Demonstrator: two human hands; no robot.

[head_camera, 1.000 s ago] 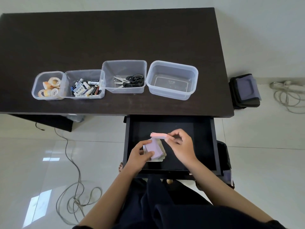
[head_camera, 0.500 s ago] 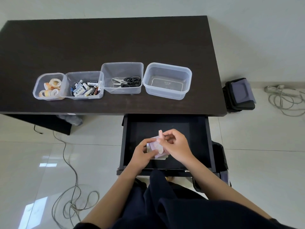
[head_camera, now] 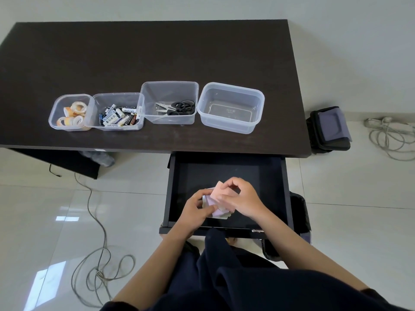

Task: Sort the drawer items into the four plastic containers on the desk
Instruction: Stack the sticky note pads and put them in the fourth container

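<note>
Over the open drawer [head_camera: 226, 167], the left hand [head_camera: 195, 209] and right hand [head_camera: 241, 198] each grip the sticky-note pads [head_camera: 216, 199]; the rightmost container [head_camera: 231, 107] on the desk [head_camera: 157, 55] holds nothing.

Most of the sticky-note pads [head_camera: 216, 206] under both hands — pad count unclear, battery [head_camera: 119, 115] labels mostly illegible.

Bright, even daylight; window glare on the floor tiles [head_camera: 67, 218]; wide-angle edge bending.

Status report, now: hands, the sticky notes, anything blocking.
Left hand and right hand both gripping sticky note pads over open drawer. Rightmost container empty. Path to it clear.
</note>
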